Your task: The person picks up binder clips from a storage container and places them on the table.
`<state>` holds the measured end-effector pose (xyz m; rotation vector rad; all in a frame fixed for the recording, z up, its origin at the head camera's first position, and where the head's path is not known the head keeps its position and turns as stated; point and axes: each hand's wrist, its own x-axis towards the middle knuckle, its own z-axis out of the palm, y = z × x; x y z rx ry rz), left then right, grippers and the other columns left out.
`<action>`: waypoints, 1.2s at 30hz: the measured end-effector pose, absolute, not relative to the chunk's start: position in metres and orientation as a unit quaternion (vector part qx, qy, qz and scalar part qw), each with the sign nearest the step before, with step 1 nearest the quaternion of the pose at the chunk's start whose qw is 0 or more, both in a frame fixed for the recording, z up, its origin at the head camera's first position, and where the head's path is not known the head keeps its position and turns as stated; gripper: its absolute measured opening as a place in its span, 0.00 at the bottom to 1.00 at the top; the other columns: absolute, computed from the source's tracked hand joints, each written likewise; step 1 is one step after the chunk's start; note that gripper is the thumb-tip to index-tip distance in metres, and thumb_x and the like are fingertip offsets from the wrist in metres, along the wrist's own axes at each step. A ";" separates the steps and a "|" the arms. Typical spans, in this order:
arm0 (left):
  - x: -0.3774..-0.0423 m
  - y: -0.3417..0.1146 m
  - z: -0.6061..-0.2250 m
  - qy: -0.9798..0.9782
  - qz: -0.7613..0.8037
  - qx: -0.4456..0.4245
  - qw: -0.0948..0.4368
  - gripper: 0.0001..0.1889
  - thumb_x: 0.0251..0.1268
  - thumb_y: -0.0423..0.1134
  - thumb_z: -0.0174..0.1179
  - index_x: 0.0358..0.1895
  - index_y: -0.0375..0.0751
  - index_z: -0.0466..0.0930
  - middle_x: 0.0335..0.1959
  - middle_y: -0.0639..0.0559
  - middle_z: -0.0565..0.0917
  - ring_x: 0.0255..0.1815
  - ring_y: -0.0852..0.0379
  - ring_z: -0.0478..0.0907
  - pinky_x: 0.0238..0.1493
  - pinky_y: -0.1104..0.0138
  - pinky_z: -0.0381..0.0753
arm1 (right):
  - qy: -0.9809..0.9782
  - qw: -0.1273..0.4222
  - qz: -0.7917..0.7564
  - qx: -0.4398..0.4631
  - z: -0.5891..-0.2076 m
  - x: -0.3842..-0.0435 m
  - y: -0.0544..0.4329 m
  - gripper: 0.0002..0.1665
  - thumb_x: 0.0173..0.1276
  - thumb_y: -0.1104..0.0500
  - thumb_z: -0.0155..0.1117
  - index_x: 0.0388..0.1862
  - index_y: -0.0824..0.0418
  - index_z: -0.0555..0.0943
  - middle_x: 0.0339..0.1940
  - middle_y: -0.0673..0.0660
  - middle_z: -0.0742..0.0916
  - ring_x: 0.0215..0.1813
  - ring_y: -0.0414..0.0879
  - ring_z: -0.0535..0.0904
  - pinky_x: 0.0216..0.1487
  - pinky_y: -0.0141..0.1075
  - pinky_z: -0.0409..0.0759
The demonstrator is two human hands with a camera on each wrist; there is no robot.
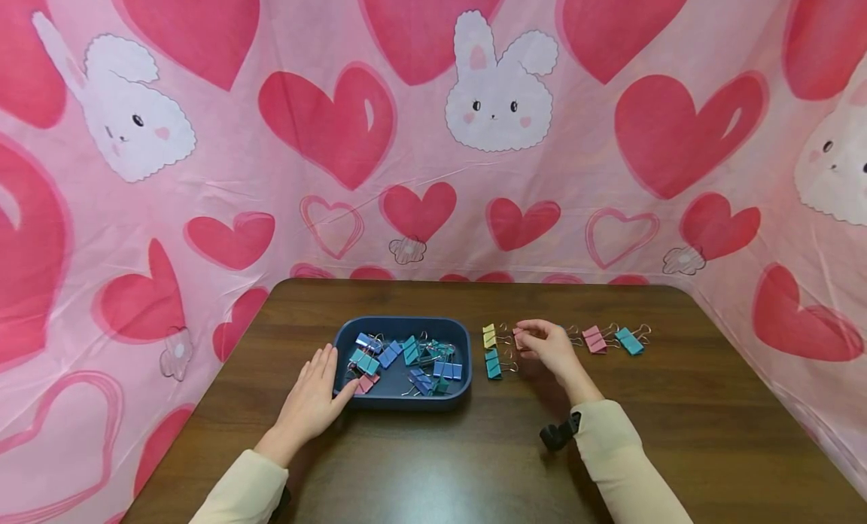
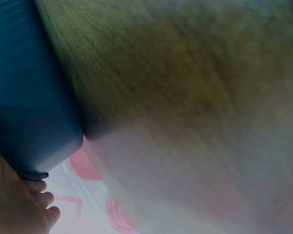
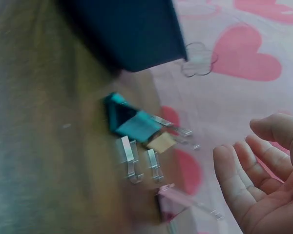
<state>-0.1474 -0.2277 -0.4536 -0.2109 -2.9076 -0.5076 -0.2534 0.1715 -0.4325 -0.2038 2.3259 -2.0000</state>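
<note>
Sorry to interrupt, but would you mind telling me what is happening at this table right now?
A person sits at a brown wooden table with binder clips. The left hand rests flat against the near left corner of a dark blue tray that holds a heap of clips. The right hand is at a pink clip in a row laid out right of the tray: a yellow clip, a teal clip, then another pink one and a further teal one.
</note>
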 end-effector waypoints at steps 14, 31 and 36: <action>-0.148 -0.228 -0.453 -0.979 -0.171 -0.069 0.083 0.42 0.64 0.58 0.50 0.68 0.26 0.53 0.69 0.32 0.54 0.69 0.36 0.48 0.65 0.46 0.48 | 0.785 0.015 -0.596 -0.166 -0.392 -0.249 0.141 0.18 0.63 0.64 0.62 0.50 0.72 0.76 0.36 0.61 0.82 0.30 0.43 0.81 0.25 0.32 0.79; -0.148 -0.228 -0.454 -0.980 -0.169 -0.070 0.083 0.42 0.64 0.57 0.51 0.68 0.26 0.52 0.69 0.32 0.54 0.69 0.36 0.48 0.65 0.45 0.49 | 0.773 0.078 -0.567 -0.274 -0.381 -0.229 0.075 0.16 0.61 0.69 0.62 0.49 0.71 0.77 0.34 0.60 0.81 0.36 0.59 0.78 0.35 0.47 0.81; -0.147 -0.228 -0.453 -0.980 -0.170 -0.070 0.082 0.42 0.64 0.57 0.51 0.68 0.26 0.52 0.69 0.32 0.54 0.69 0.35 0.48 0.65 0.45 0.48 | 0.774 0.097 -0.550 -0.297 -0.392 -0.225 0.059 0.15 0.61 0.68 0.63 0.47 0.69 0.78 0.31 0.57 0.81 0.30 0.56 0.78 0.30 0.50 0.81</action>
